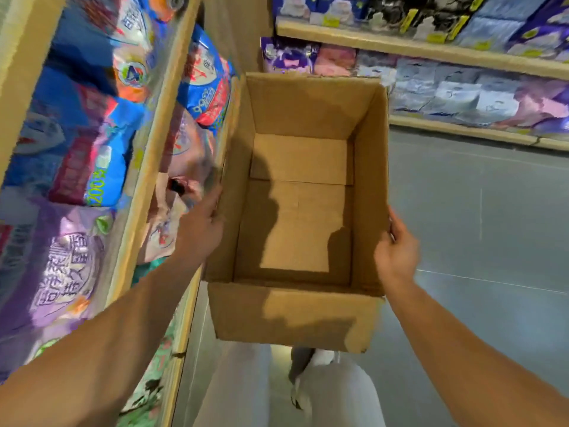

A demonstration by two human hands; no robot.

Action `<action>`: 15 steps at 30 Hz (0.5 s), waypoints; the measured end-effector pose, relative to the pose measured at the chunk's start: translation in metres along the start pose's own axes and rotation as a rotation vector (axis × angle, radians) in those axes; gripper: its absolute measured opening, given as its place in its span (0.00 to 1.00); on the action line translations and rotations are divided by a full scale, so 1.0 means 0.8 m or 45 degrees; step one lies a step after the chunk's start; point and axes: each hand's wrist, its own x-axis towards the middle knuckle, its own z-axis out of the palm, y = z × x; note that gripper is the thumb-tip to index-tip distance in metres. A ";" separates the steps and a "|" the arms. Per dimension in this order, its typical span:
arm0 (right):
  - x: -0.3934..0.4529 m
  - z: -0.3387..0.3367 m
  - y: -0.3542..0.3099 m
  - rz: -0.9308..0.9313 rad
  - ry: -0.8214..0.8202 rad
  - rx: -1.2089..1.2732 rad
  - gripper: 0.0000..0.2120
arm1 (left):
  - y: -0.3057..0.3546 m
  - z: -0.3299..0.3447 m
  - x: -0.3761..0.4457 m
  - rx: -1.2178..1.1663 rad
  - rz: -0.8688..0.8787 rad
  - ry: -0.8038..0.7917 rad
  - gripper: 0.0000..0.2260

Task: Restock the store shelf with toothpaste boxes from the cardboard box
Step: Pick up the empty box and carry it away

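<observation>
An open brown cardboard box [295, 315] hangs in the air in front of me, its flaps up and its inside bare. No toothpaste boxes show inside it or anywhere in view. My left hand [203, 223] grips the box's left wall, fingers curled over the rim. My right hand [397, 248] holds the right wall from outside, thumb against the cardboard. The box sits beside the wooden store shelf [147, 167] on my left.
The left shelf holds blue, red and purple soft bags [92, 149]. At the back right, more wooden shelves [462, 131] carry pale blue and purple packs. Grey tiled floor [477, 211] spreads to the right. My light trousers and a shoe show below the box.
</observation>
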 end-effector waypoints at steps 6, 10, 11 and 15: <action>0.096 0.121 0.017 0.063 -0.005 -0.024 0.24 | -0.062 0.075 0.142 0.050 -0.096 -0.013 0.28; 0.157 0.214 0.056 0.133 -0.030 0.023 0.24 | -0.119 0.146 0.218 0.167 -0.085 0.008 0.26; 0.172 0.239 0.069 0.147 -0.016 0.041 0.24 | -0.137 0.167 0.236 0.208 -0.016 0.039 0.26; 0.225 0.336 0.127 0.167 -0.019 0.103 0.24 | -0.213 0.243 0.306 0.205 0.148 0.114 0.26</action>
